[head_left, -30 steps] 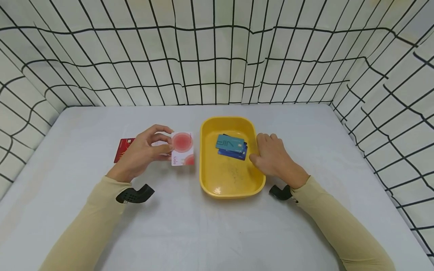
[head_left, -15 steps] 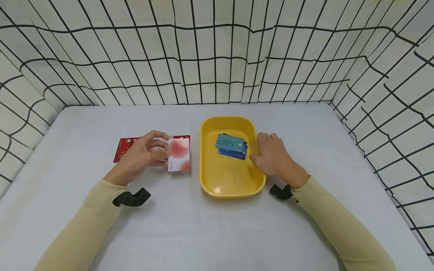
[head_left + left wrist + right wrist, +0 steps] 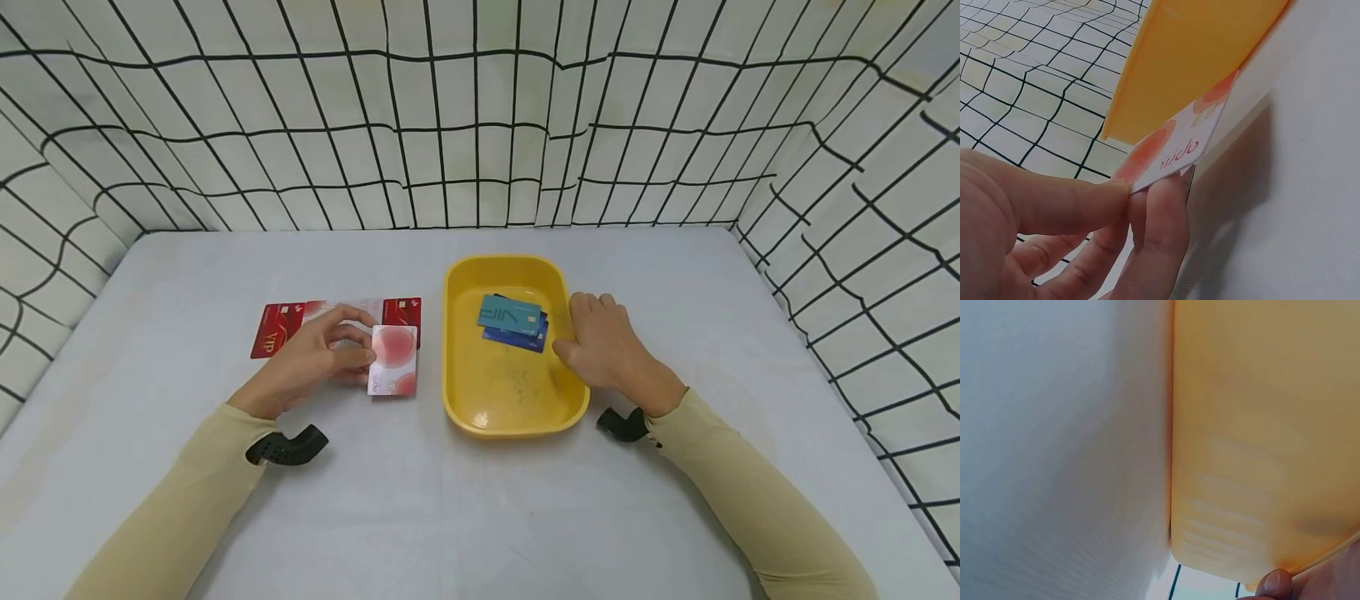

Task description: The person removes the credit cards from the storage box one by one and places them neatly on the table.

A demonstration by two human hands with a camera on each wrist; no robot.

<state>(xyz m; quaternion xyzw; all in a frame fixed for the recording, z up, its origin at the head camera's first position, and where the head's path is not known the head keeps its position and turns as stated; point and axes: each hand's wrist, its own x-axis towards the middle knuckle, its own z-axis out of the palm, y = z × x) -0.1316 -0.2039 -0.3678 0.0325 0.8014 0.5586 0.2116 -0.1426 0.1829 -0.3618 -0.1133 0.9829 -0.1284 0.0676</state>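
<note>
My left hand [image 3: 318,358] pinches a white card with red-pink circles [image 3: 393,360] by its left edge. In the left wrist view the thumb lies on top of the card [image 3: 1175,137] and a finger supports it beneath. Beyond that hand lie a red VIP card [image 3: 277,330], a pale pink-and-white card [image 3: 360,308], partly covered by the hand, and another red card [image 3: 402,312]. My right hand [image 3: 606,346] grips the right rim of a yellow plastic tray [image 3: 517,408], thumb inside. A teal card [image 3: 510,314] lies in the tray on top of a blue card [image 3: 517,338].
A white cloth [image 3: 480,517] covers the table. Black wire grid panels [image 3: 450,133] stand along the back and both sides. Each wrist carries a black camera mount, such as the left mount [image 3: 288,447].
My left hand has drawn the white card down and slightly left, toward me, uncovering the red card on the right and the pale card behind. The right hand and tray have stayed put.
</note>
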